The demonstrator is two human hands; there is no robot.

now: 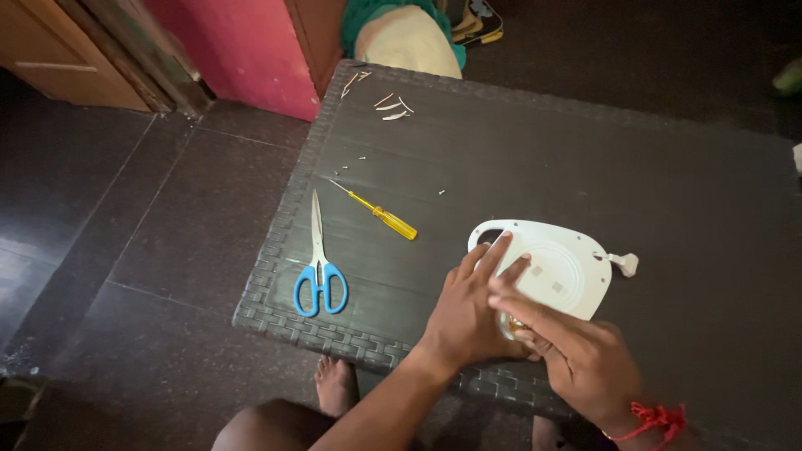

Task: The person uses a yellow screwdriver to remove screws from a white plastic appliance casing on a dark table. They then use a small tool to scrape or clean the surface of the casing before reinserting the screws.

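Both hands on a white reel casing, near table edge.

Left hand (472,305) lies flat, fingers spread on the white oval casing (555,267); right hand (576,355) pinches something small and brass-coloured at its near rim. Casing's long axis runs left-right, plug tab (626,264) pointing right; ringed face up, on the dark woven table (668,192).

hands on white reel case (551,267), scissors (319,267), screwdriver (380,214)

Both hands (518,321) low, fingers spread, right apparently pinching.
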